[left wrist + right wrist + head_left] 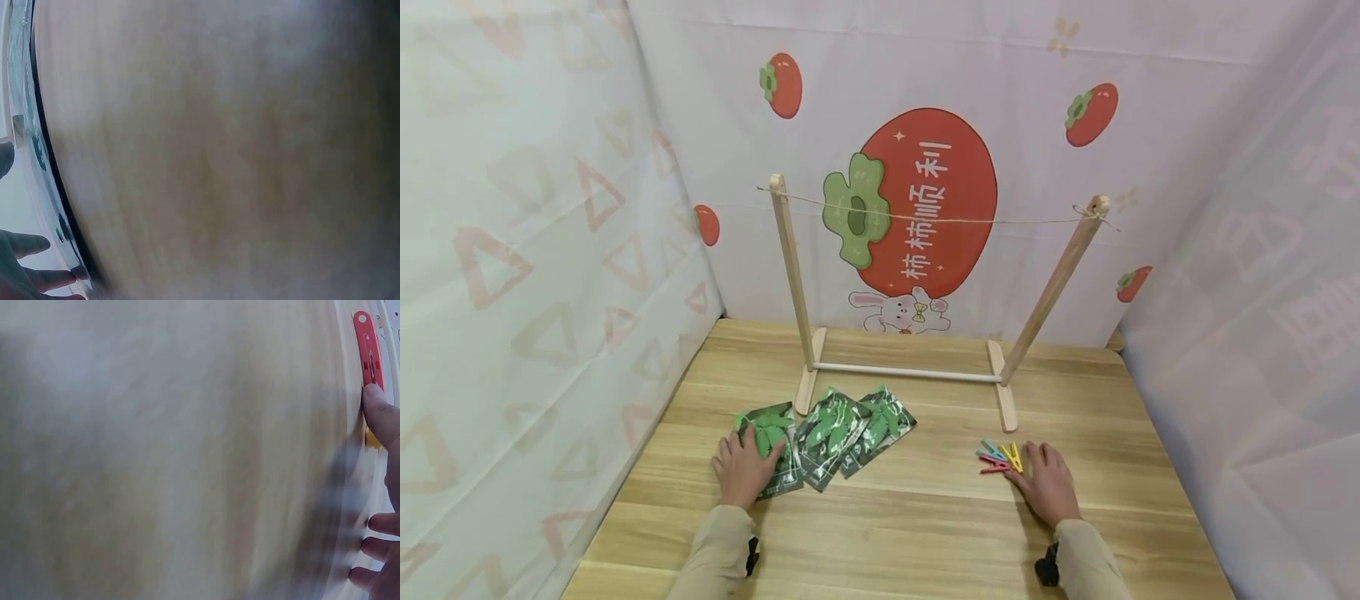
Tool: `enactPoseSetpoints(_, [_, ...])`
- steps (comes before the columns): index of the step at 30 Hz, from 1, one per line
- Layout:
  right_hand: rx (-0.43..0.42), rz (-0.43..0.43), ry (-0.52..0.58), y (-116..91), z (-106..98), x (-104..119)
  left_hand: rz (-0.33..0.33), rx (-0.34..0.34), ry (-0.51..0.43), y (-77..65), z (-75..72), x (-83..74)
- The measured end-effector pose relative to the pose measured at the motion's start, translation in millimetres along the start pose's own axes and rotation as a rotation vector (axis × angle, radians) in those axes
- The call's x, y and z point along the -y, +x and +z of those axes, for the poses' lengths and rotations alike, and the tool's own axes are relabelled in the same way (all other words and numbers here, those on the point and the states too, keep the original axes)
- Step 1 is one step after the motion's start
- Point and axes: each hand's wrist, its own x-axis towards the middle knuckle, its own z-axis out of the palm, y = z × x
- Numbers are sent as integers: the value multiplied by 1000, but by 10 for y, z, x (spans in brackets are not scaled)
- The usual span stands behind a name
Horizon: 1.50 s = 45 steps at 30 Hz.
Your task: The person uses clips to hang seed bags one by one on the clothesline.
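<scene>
Three dark green foil packets printed with leaves lie side by side on the table in the head view. My left hand (745, 471) rests on the leftmost packet (788, 477), fingers spread over its left part. The middle packet (829, 433) and the right packet (889, 418) overlap each other. At the right, my right hand (1051, 485) lies on the table beside several small clothespins: blue (991, 451), yellow (1016, 458) and red (994, 467). Its thumb touches the end of the red clothespin (367, 347) in the right wrist view, and the other fingers are extended.
Behind the packets stands a wooden rack (793, 275) with two posts, flat feet and a white bottom bar (906, 372). A thin string (955, 220) is tied between the post tops. Printed cloth walls (737, 150) enclose the wooden table (887, 533).
</scene>
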Motion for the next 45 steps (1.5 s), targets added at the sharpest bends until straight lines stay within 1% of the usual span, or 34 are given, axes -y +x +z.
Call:
enactPoseSetpoints(8, [2,10,-7,79,28,89,-11,-18,20,21,13,-7])
enactPoseSetpoints(15, [2,55,15,128,31,165,-11,-75,19,56,-3,-40])
enactPoseSetpoints(18, [1,69,22,150,41,185,-31,-79,17,78,-21,-45])
enactPoseSetpoints(20, [1,81,28,164,49,196,-45,-77,12,97,-30,-43])
enactPoseSetpoints(24, [-11,99,35,174,62,203,-72,-63,-26,129,-48,-43])
enactPoseSetpoints(28, [-30,112,57,161,55,188,-88,-30,-48,157,-55,-35])
enactPoseSetpoints(31, [-36,119,79,151,47,183,-101,-4,-53,157,-64,-43])
enactPoseSetpoints(34, [-44,125,89,151,54,189,-121,0,-50,136,-69,-67])
enactPoseSetpoints(36, [-53,131,89,151,66,198,-135,-13,-40,118,-61,-80])
enactPoseSetpoints(40, [-79,146,84,160,95,210,-160,-81,5,97,-43,-107])
enactPoseSetpoints(43, [-94,154,82,170,99,228,-169,-128,35,102,-34,-111])
enactPoseSetpoints(45, [-92,164,85,178,89,245,-176,-140,39,120,-33,-103])
